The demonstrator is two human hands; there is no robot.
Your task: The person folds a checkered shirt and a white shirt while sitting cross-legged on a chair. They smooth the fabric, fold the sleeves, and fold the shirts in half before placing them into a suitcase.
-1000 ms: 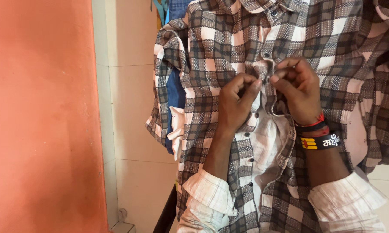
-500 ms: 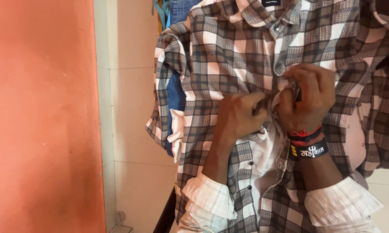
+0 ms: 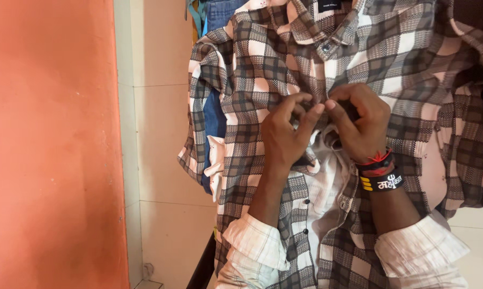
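1. An orange wall point(image 3: 48, 144) fills the left of the view; beside it runs a pale tiled wall point(image 3: 161, 134).
2. A blue garment point(image 3: 213, 115) hangs behind the shirt's left-hand sleeve, showing just at the sleeve's edge and again near the top.
3. A checked shirt point(image 3: 263, 69) in brown, grey and cream hangs upright, collar at the top, its front placket running down the middle. Below the hands the front gapes open, showing the pale lining and a row of dark buttons point(image 3: 307, 202) on the left-hand edge.
4. The left hand point(image 3: 284, 134) reaches up from a rolled pale cuff. Its grip is nearly closed: thumb and forefinger pinch the left-hand edge of the placket at chest height.
5. The two grips meet fingertip to fingertip right at the placket, so the pinched cloth lies between them, just below the collar button point(image 3: 325, 47). Whether a button sits inside the pinch I cannot tell; the fingers hide it.
6. The right hand point(image 3: 362, 126) is curled tight, fingers folded over the right-hand edge of the placket, holding it against the other edge.
7. On the right wrist sit a red thread point(image 3: 378, 158) and a black band point(image 3: 383, 183), above a rolled pale cuff.
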